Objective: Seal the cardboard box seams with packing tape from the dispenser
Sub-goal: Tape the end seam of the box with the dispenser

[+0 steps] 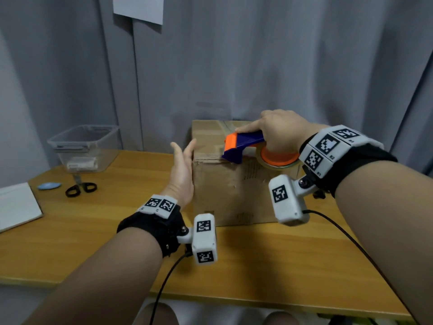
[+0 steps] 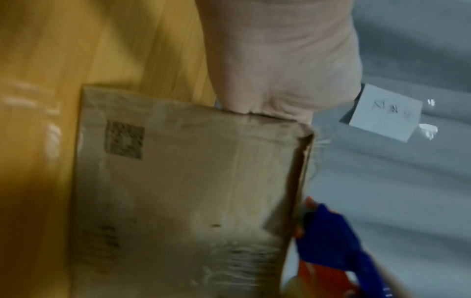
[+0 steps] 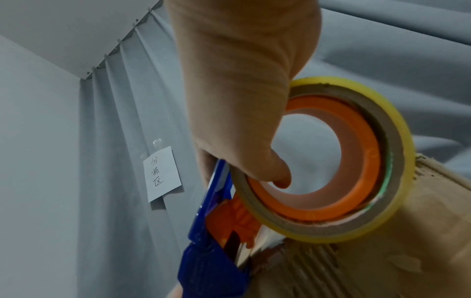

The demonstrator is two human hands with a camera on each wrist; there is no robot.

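A closed brown cardboard box [image 1: 234,191] stands on the wooden table [image 1: 93,231]. My left hand [image 1: 181,170] lies flat and straight-fingered against the box's left side near the top front corner; in the left wrist view the palm [image 2: 275,66] meets the box [image 2: 178,191] edge. My right hand [image 1: 278,130] grips a blue and orange tape dispenser [image 1: 243,146] with a clear tape roll [image 1: 278,160], its nose on the front top edge of the box. In the right wrist view, a finger hooks into the orange core [image 3: 318,165] of the dispenser [image 3: 211,258].
A clear plastic bin [image 1: 84,148] sits at the table's back left. Black scissors [image 1: 80,187] and a small blue oval object [image 1: 49,186] lie in front of it. A white pad [image 1: 16,205] rests at the left edge. Grey curtains [image 1: 257,66] hang close behind the box.
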